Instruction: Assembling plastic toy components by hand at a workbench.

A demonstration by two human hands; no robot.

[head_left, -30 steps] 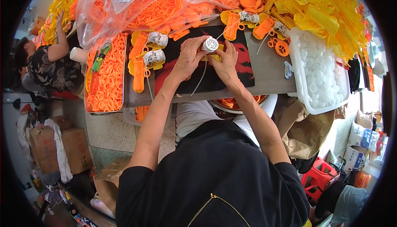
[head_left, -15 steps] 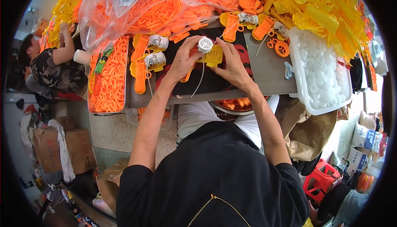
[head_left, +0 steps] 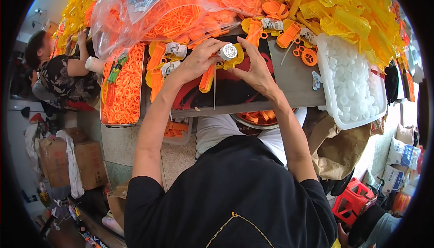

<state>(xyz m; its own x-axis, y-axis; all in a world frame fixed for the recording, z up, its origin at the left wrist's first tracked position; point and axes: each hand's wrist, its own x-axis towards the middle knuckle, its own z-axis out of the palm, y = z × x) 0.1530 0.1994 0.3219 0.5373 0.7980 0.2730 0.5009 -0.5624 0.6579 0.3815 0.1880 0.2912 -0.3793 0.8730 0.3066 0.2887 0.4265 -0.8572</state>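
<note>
Left hand [head_left: 195,62] has its grip clamped on a yellow plastic assembly [head_left: 236,59] with a round, pierced white end [head_left: 229,51], upper centre of frame over the grey desk [head_left: 296,83]; right hand [head_left: 257,72] has its grip apart at the assembly's right side, contact unclear.

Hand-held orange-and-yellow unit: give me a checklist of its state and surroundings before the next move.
1. Held unit gripped: ok, the left hand has it.
2. White round end visible: ok, its patterned face shows to the camera.
3. Right hand touching the unit: cannot tell; thumb and fingers are spread close around it.
4. Lower end of the white strip free of both hands: ok, it hangs below them.
5. Neighbouring unit at the left wrist fully visible: not ok, the wrist hides part of it.
6. White tub wholly on the table: not ok, its near end appears to jut past the edge.
</note>
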